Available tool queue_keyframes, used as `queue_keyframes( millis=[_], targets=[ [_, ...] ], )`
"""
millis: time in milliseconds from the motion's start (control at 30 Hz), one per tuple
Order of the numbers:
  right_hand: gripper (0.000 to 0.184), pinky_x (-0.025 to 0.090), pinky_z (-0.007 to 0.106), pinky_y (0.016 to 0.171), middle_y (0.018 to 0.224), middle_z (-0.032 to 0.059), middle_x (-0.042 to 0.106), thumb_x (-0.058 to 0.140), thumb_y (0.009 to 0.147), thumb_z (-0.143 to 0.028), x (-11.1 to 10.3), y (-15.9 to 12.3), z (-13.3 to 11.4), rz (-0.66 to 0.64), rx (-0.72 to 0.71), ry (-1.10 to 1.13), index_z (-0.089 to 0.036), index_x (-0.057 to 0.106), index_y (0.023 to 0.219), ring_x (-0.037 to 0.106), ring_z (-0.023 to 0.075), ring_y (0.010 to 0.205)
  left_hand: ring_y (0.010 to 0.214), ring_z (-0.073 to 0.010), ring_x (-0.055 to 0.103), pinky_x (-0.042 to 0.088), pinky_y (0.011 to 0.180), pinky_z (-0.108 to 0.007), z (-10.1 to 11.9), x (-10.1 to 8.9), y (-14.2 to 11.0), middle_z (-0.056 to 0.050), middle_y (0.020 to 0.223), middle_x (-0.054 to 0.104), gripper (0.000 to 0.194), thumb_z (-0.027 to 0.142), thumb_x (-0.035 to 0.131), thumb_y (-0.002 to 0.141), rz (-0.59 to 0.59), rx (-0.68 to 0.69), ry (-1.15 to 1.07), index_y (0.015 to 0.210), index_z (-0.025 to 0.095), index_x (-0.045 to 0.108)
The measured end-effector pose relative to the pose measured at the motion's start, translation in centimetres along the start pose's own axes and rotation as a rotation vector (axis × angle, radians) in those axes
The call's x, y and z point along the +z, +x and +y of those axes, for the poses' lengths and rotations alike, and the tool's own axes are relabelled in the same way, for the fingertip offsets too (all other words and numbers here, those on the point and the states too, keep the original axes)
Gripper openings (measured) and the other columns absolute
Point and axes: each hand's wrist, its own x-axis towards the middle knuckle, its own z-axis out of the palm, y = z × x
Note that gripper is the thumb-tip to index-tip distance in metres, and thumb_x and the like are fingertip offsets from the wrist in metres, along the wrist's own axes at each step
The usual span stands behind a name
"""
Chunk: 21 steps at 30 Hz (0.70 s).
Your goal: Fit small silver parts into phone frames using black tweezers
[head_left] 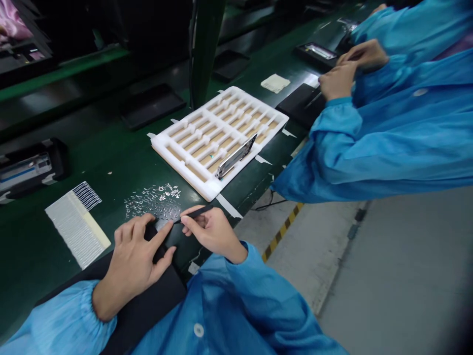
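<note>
pinching a slim black tool (195, 213) in the right hand (212, 234)

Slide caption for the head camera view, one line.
Right hand holds a slim black tool beside scattered small metal parts; left hand presses a black pad.

The right hand (211, 233) is pinching a slim black tool (196, 213), probably tweezers, between thumb and fingers, with its tip pointing left, toward the other hand. The left hand (138, 251) is resting its spread fingers on a black pad (166, 241), with the forefinger stretched toward the tool. Tiny shiny metal pieces (152, 202) are lying scattered in a loose patch just beyond the pad and the tool's tip.
</note>
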Motion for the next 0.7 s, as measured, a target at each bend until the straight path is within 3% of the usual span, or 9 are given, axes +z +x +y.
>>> queue_keyframes(
  millis=[267,367,433,567,633,700],
  targets=[
    [0.037,0.070,0.033,0.066,0.078,0.0069,0.078,0.080,0.092,-0.052,-0.1,-0.9,0.0,0.104,-0.062,0.066,-0.016,0.077,0.100,0.078,0.0203,0.065,0.122,-0.0431,0.053,0.046,0.093,-0.056,0.1,0.3,0.5,-0.022,0.135,0.054,0.043,0.040,0.061,0.102,0.008,0.031,0.033,0.140,0.024,0.072],
    [0.033,0.070,0.032,0.065,0.083,0.0076,0.079,0.078,0.094,-0.049,-0.4,-1.4,0.0,0.141,-0.127,0.079,-0.016,0.078,0.101,0.076,0.0186,0.064,0.121,-0.0429,0.055,0.048,0.093,-0.058,0.1,-0.4,0.4,-0.023,0.133,0.055,0.043,0.038,0.061,0.102,0.028,0.034,0.024,0.141,0.024,0.071],
    [0.028,0.069,0.031,0.062,0.087,0.0082,0.078,0.077,0.096,-0.044,-0.5,-1.7,0.2,0.182,-0.167,0.069,-0.016,0.079,0.100,0.076,0.0176,0.064,0.121,-0.0414,0.056,0.051,0.095,-0.059,-0.1,-2.1,0.0,-0.022,0.133,0.057,0.044,0.038,0.059,0.103,0.001,0.043,-0.035,0.145,0.025,0.068],
    [0.019,0.065,0.027,0.057,0.093,0.0088,0.078,0.074,0.097,-0.035,0.0,-2.0,0.5,0.243,-0.226,-0.007,-0.017,0.080,0.101,0.074,0.0166,0.065,0.122,-0.0328,0.062,0.059,0.096,-0.047,-1.2,-7.8,0.3,-0.009,0.140,0.064,0.048,0.042,0.057,0.104,-0.259,0.134,-0.271,0.151,0.038,0.060],
    [0.017,0.062,0.025,0.054,0.095,0.0088,0.079,0.073,0.096,-0.032,0.4,-1.8,0.5,0.262,-0.245,-0.049,-0.018,0.081,0.101,0.074,0.0164,0.066,0.109,-0.0261,0.068,0.061,0.088,-0.038,-1.6,-10.4,2.5,-0.001,0.132,0.071,0.037,0.041,0.053,0.105,-0.380,0.192,-0.392,0.139,0.043,0.067],
    [0.015,0.059,0.024,0.053,0.094,0.0083,0.080,0.072,0.095,-0.029,0.7,-1.6,0.4,0.277,-0.256,-0.086,-0.018,0.081,0.099,0.074,0.0164,0.067,0.094,-0.0214,0.071,0.060,0.078,-0.032,-1.2,-11.7,6.6,0.002,0.113,0.076,0.029,0.040,0.047,0.107,-0.457,0.210,-0.478,0.116,0.040,0.075]
  ],
)
